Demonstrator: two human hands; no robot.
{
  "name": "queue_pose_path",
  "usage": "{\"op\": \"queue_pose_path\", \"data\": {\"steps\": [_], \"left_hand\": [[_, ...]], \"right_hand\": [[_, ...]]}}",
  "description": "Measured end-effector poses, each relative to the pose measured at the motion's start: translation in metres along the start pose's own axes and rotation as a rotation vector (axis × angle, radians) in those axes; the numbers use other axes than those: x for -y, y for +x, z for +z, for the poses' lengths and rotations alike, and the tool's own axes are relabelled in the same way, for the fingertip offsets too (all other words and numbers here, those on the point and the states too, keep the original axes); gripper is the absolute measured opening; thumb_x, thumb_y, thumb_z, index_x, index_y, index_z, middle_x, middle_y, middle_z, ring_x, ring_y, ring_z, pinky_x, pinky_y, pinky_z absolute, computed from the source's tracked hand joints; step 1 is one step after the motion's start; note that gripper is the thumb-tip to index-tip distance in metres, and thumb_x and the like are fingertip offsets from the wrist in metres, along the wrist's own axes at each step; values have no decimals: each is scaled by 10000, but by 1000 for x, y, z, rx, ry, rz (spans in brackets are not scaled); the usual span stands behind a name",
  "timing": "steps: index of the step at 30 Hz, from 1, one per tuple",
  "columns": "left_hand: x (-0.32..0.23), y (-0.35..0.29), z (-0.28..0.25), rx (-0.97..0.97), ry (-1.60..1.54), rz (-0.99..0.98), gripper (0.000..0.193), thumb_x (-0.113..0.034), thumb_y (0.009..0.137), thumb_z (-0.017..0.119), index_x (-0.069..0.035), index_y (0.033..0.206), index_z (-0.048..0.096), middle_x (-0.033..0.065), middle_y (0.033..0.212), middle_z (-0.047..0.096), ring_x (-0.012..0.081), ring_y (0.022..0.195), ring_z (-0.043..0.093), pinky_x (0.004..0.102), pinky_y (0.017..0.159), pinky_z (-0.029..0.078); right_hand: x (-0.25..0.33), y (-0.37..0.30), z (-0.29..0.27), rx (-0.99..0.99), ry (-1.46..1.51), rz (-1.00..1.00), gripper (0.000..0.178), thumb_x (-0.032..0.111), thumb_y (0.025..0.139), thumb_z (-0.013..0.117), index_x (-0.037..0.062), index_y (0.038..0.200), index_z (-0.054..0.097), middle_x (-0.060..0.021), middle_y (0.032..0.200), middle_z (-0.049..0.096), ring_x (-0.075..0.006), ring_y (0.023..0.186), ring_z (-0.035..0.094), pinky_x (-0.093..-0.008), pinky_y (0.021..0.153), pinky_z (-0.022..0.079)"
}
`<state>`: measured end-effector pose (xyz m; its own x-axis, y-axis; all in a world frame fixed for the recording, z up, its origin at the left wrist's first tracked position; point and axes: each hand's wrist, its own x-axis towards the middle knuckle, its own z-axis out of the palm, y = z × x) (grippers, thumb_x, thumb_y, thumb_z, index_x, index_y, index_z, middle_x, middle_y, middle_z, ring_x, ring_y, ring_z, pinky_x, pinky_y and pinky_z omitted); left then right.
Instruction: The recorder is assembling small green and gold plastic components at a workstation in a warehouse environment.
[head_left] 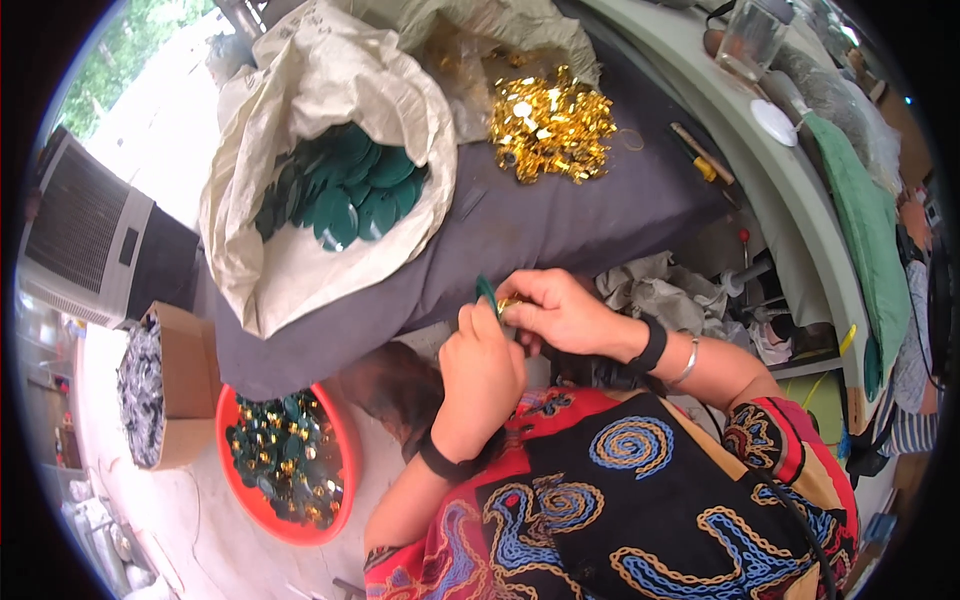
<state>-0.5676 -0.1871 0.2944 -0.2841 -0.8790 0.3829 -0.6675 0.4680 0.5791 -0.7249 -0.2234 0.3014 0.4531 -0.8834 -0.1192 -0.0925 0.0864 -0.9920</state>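
In front of my chest, my left hand (482,370) pinches a dark green disc (486,291), held on edge. My right hand (566,314) is closed, thumb and forefinger pressing a small shiny gold piece (509,303) against the disc; the fingers partly cover it. Beyond my hands, a pile of loose gold pieces (552,125) lies on the dark grey cloth (520,225). Several green discs (350,190) fill the open mouth of a whitish woven sack (290,290) at the far left. Below left, a red basin (345,430) holds green discs with gold pieces among them.
Left of the basin stands a cardboard box (190,390) with grey shredded-looking material. A grey slatted appliance (85,220) is at the left edge. On the right, a pale curved surface (720,110) bears a drinking glass (752,40) and green cloth (860,220). Crumpled wrapping (660,290) lies below it.
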Motion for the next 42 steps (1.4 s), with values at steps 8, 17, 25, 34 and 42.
{"op": "queue_pose_path", "data": {"steps": [8, 17, 25, 34, 42], "left_hand": [[41, -17, -23, -56, -733, -546, 132, -19, 859, 525, -6, 989, 540, 78, 742, 619, 182, 531, 597, 264, 468, 451], [217, -184, -152, -747, -150, -760, 271, -73, 884, 572, 99, 1087, 522, 135, 920, 604, 197, 851, 602, 267, 685, 514], [219, -158, -173, -1131, -617, -910, 289, -96, 883, 576, 34, 1141, 573, 97, 946, 649, 211, 802, 676, 247, 611, 500], [196, 42, -120, -338, -14, -414, 383, -179, 785, 640, 35, 1102, 627, 228, 976, 665, 324, 881, 658, 372, 779, 505], [208, 124, -67, -210, 325, -352, 500, -352, 782, 636, 22, 1106, 562, 286, 997, 630, 435, 972, 599, 483, 830, 478]], "right_hand": [[-15, 22, 2, 69, -219, -185, 280, 240, 896, 642, -12, 1013, 607, -44, 715, 615, -112, 632, 612, -273, 568, 496], [-10, 58, -93, -486, -831, -340, 272, 154, 785, 665, 10, 1008, 604, -203, 895, 618, -376, 890, 597, -439, 772, 485], [-19, 86, -105, -438, -1103, -222, 454, 9, 802, 605, 46, 1243, 505, -232, 1013, 585, -407, 966, 561, -449, 845, 462], [-18, 98, -98, -423, -1199, -296, 143, 29, 797, 561, 9, 935, 529, -233, 903, 591, -428, 880, 586, -489, 762, 474], [-20, 61, -104, -404, -1373, -281, 85, 99, 741, 598, 40, 803, 598, -203, 827, 570, -381, 799, 585, -460, 700, 498]]}}
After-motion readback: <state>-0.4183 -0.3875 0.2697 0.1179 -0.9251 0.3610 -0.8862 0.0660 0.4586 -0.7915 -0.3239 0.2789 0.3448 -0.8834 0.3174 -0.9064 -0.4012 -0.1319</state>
